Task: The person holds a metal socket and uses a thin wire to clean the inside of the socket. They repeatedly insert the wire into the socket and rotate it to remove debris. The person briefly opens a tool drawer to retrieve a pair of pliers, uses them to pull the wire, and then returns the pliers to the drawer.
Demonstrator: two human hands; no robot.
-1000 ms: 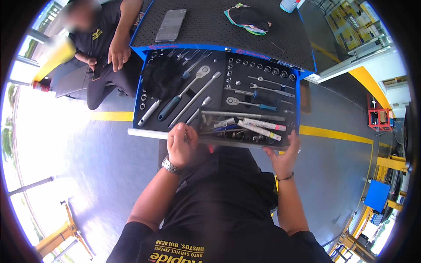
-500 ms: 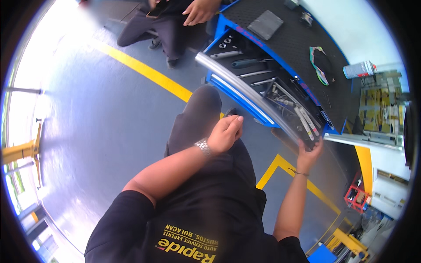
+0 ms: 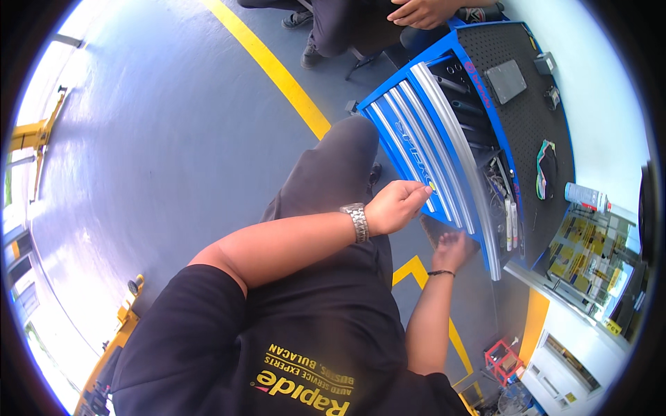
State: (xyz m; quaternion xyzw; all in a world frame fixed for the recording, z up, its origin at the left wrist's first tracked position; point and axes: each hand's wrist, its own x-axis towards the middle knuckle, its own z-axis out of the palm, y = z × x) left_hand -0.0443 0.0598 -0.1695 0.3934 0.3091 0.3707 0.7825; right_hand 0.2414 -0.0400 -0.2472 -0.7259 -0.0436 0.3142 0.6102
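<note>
A blue tool cabinet (image 3: 393,78) with silver drawer edges stands ahead on the right. Its top drawer (image 3: 466,149) is partly pulled out, with dark-handled tools, a metal frame and pale strips inside. My left hand (image 3: 399,208), with a metal watch at the wrist, is closed in front of the lower drawers; whatever its fingers hold, if anything, is hidden. Below the cabinet's near corner is my right hand (image 3: 451,251), wearing a dark bracelet. Its fingers are blurred, so their grip and any contact with the cabinet are unclear.
On the cabinet's black top lie a grey flat case (image 3: 506,80) and colourful-framed glasses (image 3: 546,170). A spray can (image 3: 587,197) stands beyond its right side. Another person's hand (image 3: 424,12) shows at the top. A red rack (image 3: 503,362) stands lower right.
The top drawer shows less of its inside and appears pushed partway in. My right hand has left the drawer's end and moved lower. The view has turned, bringing the lower drawer fronts into sight.
</note>
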